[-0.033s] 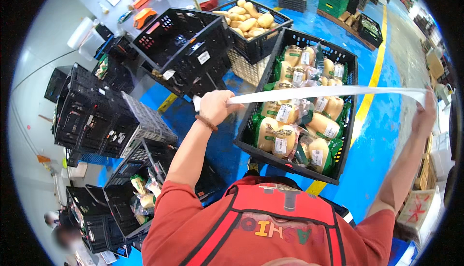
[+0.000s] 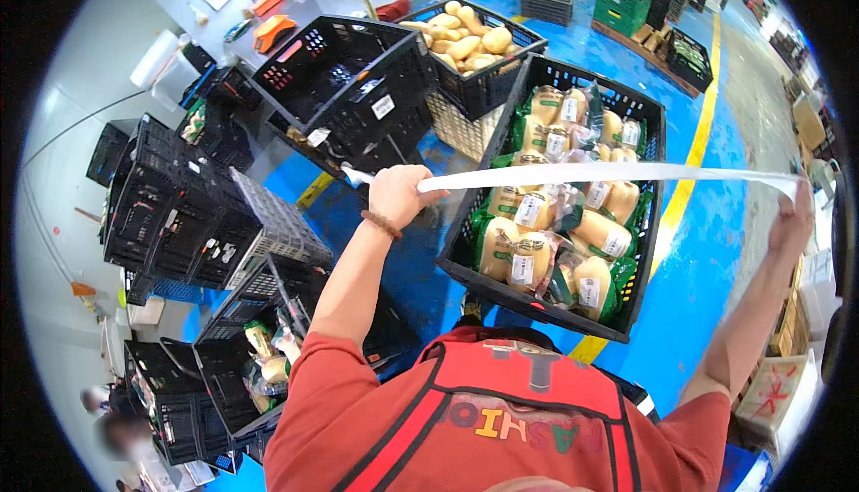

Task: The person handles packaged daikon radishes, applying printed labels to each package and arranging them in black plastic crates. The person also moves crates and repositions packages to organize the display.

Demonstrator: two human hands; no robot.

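Observation:
A long white plastic strip (image 2: 555, 173) is stretched nearly straight across, above a black crate (image 2: 583, 324). My left hand (image 2: 398, 195) is closed around its left end, and a short twisted tail sticks out past the fist. At the far right my right hand (image 2: 792, 219) pinches the other end, where the strip bends downward. Inside the crate lie several packs of pale butternut squash (image 2: 526, 255), wrapped in clear and green film with white labels. The strip hides part of the middle packs. Neither hand touches the crate.
Beyond stands a crate of loose butternut squash (image 2: 465, 40), beside an empty-looking black crate (image 2: 358, 89). Stacked black crates (image 2: 179, 197) rise at the left, with an open crate of packs (image 2: 228, 376) nearer. A yellow line (image 2: 684, 197) crosses the blue floor at right.
The strip's tail beyond my left hand now reaches farther out to the left. The strip stays taut, and both hands keep nearly the same places.

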